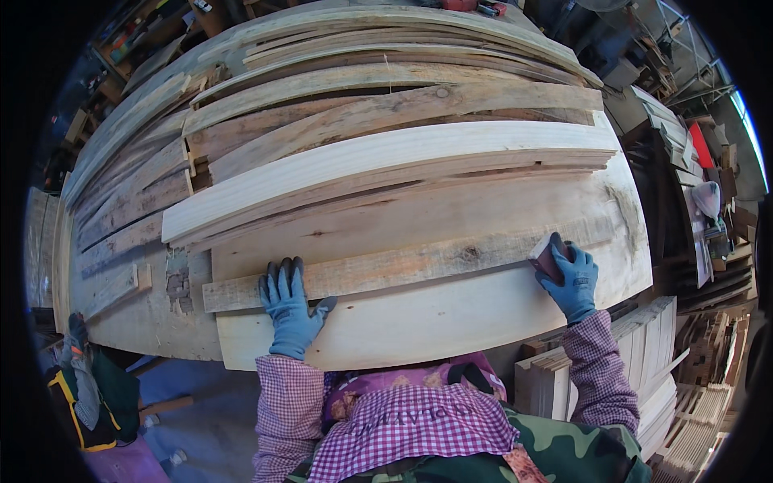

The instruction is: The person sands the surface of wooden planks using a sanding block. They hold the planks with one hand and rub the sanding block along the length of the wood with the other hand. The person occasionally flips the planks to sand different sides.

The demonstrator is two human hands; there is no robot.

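A long rough wooden plank with a dark knot lies across the pale plywood sheet in front of me. My left hand, in a blue glove with dark fingertips, rests on the plank near its left end, fingers stretched out and holding nothing. Toward the plank's right end my right hand, gloved alike, is closed around a dark brown sanding block. The block is at the plank's near edge; the hand hides part of it, and I cannot tell whether it touches the wood.
Beyond the plank lies a stack of pale planed boards, with several rougher boards behind. At the lower left stands another person, whose gloved hand is at the table's edge. Stacked timber stands to my right, below the tabletop.
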